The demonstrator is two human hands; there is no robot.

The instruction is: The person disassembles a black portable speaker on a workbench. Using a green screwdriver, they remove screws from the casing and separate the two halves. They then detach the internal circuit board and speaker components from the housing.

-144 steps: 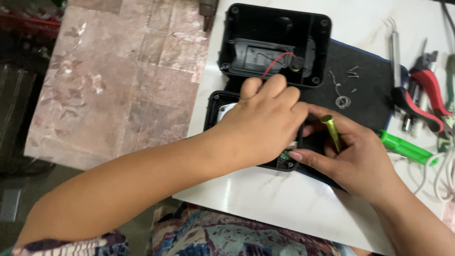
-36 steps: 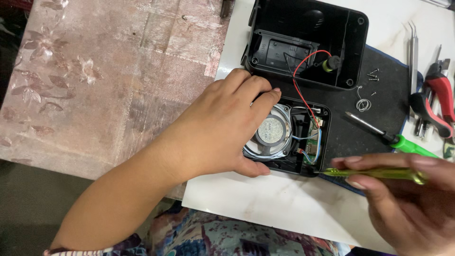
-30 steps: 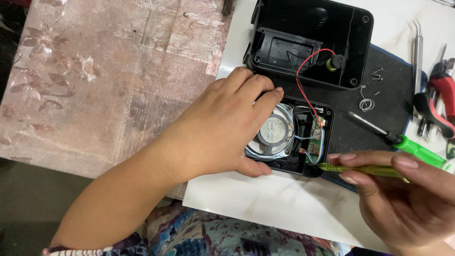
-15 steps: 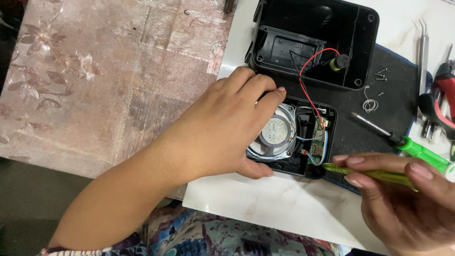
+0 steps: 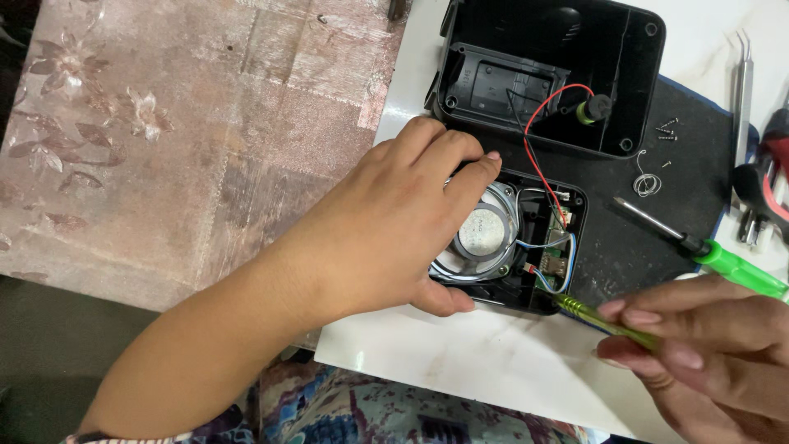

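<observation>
My left hand (image 5: 386, 230) clasps the left side of an open black speaker housing (image 5: 530, 300). Inside it I see a round metal speaker (image 5: 485, 234), a small circuit board (image 5: 552, 261) and blue and white wires. A red wire (image 5: 538, 160) runs from it up to the other black case half (image 5: 551, 74), which lies open behind. My right hand (image 5: 707, 353) pinches a thin yellow-green tool (image 5: 604, 322), its tip touching the housing's lower right corner.
A green-handled screwdriver (image 5: 699, 247) lies on the black mat (image 5: 690, 189) with tiny screws (image 5: 667, 130) and a wire ring (image 5: 647, 183). Tweezers (image 5: 742, 82) and red pliers (image 5: 768, 177) lie at the right edge. The white tabletop (image 5: 460, 362) ends at the left above the patterned floor (image 5: 164, 140).
My left hand has come off the housing's middle, showing the speaker. My right hand has pulled back lower right, and the yellow-green tool now lies flatter with its tip at the housing's corner.
</observation>
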